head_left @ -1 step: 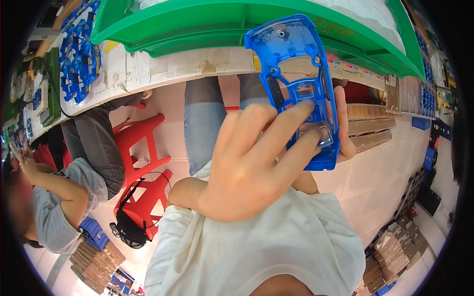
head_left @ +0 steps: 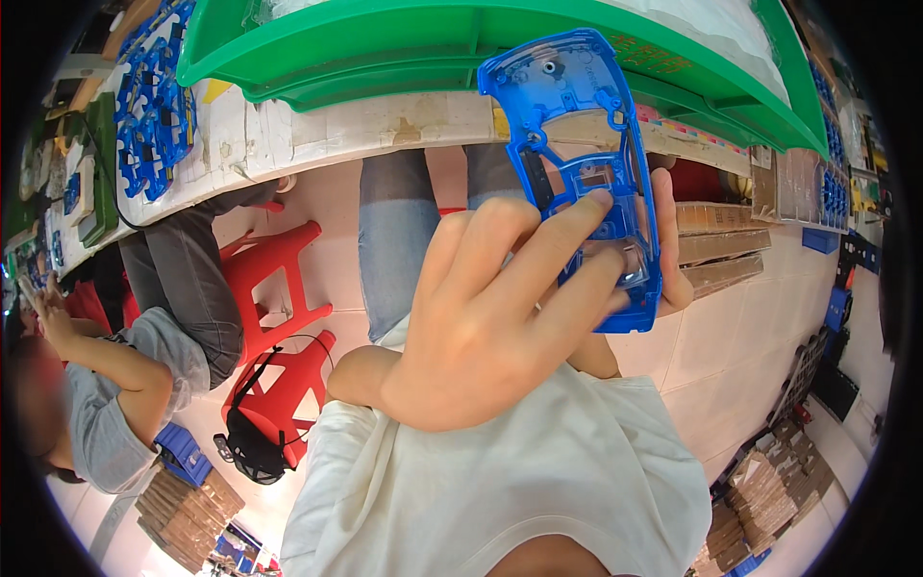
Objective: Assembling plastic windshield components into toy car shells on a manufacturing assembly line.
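A blue plastic toy car body shell (head_left: 553,91), its hollow inside facing up, is held right of centre in front of the green bin. My right hand (head_left: 667,240) is closed around it from behind and along its right edge; most of that hand is hidden by the shell. Across the lower half reaches my left hand (head_left: 481,317), palm down. Two of its fingers are stretched apart with their tips on the inside of the shell, and the others are bent. Close to these fingertips sits a clear plastic window piece (head_left: 632,263). The left thumb is mostly hidden.
A green bin (head_left: 385,53) with white plastic bags stands on the worktable (head_left: 288,144). Blue parts (head_left: 154,115) lie at the far left. Beside red stools (head_left: 279,279) a co-worker (head_left: 125,394) sits on the left. Flattened cardboard (head_left: 721,240) is stacked at the right.
My left fingertips have shifted very slightly over the inside of the shell. The shell and my right hand stay practically in place.
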The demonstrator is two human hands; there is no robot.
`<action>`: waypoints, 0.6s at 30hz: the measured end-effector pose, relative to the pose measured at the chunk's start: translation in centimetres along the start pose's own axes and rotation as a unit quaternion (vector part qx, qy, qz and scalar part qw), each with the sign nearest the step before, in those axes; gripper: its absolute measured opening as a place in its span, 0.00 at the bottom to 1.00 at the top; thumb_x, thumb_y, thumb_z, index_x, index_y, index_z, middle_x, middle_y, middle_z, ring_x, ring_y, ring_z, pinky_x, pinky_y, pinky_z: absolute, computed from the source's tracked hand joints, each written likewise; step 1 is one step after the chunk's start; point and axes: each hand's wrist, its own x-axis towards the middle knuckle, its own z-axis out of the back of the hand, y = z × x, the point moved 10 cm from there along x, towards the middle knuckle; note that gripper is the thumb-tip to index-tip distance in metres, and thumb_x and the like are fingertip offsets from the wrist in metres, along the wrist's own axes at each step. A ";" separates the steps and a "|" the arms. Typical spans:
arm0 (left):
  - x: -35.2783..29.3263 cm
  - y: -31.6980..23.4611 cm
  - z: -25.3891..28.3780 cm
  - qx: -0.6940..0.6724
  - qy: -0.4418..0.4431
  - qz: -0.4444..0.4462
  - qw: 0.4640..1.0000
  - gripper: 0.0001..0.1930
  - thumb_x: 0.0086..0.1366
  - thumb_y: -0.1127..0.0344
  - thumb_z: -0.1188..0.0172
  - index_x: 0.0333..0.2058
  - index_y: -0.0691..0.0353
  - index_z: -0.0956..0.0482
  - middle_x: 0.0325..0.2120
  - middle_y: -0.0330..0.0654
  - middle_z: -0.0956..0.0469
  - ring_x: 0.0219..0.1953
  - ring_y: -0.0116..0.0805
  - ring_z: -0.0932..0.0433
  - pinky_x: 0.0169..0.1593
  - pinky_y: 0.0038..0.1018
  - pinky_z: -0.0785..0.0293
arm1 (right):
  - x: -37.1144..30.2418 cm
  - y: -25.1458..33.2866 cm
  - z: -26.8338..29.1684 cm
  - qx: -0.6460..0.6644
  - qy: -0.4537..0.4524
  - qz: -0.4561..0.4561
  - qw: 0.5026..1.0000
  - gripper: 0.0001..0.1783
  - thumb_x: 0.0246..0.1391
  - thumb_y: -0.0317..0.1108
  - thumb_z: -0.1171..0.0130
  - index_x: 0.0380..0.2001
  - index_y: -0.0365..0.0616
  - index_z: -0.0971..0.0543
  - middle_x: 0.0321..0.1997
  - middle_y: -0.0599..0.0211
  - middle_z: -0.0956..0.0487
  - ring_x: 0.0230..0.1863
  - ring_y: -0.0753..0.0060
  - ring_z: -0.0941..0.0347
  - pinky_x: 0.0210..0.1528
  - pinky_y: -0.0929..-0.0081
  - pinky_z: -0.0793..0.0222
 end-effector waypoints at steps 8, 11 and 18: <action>-0.3 -0.2 -1.7 0.089 0.063 0.009 0.994 0.25 0.45 0.48 0.45 0.35 0.63 0.25 0.43 0.42 0.30 0.35 0.36 0.36 0.35 0.28 0.41 | -3.8 0.4 1.6 -0.487 -0.094 0.247 0.832 0.24 0.57 0.33 0.74 0.55 0.33 0.47 0.57 0.41 0.45 0.56 0.47 0.42 0.57 0.58 0.41; -0.4 -0.1 -1.7 0.060 0.060 -0.008 0.996 0.24 0.47 0.48 0.46 0.36 0.62 0.25 0.44 0.44 0.31 0.35 0.36 0.36 0.35 0.28 0.41 | -1.7 1.3 0.9 -0.324 -0.039 0.159 0.932 0.25 0.55 0.36 0.72 0.56 0.35 0.47 0.58 0.41 0.47 0.58 0.49 0.46 0.59 0.58 0.47; -1.0 -0.1 -1.1 0.051 0.012 0.025 0.998 0.23 0.50 0.49 0.48 0.37 0.62 0.26 0.44 0.49 0.31 0.32 0.36 0.37 0.35 0.27 0.41 | 0.1 0.2 -1.9 -0.048 0.066 0.002 0.997 0.29 0.53 0.40 0.68 0.58 0.41 0.47 0.61 0.42 0.54 0.63 0.51 0.55 0.63 0.59 0.60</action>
